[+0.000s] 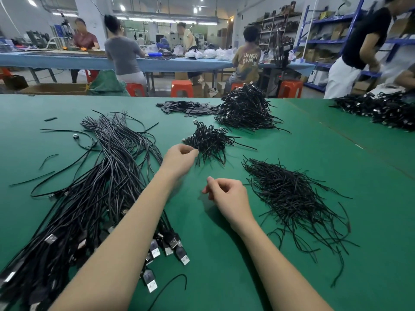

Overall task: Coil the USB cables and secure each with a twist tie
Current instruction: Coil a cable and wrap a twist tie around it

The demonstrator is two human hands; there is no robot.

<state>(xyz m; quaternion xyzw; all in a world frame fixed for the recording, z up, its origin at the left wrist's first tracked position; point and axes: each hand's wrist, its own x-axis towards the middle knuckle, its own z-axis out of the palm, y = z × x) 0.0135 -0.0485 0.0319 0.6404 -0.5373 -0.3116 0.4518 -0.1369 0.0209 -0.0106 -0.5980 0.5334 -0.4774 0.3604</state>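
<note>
A long bundle of uncoiled black USB cables [107,176] lies on the left, with its plugs [170,243] toward me. A small pile of coiled, tied cables [208,142] sits at the centre, and a bigger one [244,108] lies behind it. Loose black twist ties [292,194] are heaped on the right. My left hand [179,158] reaches over the bundle with curled fingers, its fingertips at the small pile's left edge. Whether it pinches a cable is hidden. My right hand [226,194] hovers loosely curled over the green table [213,254] and holds nothing I can see.
Flat black strips [186,107] lie at the back centre. Another cable heap [381,108] sits far right, where a person [359,48] bends over it. Stray ties [173,286] lie near me. Seated workers and orange stools [182,88] are beyond the far edge.
</note>
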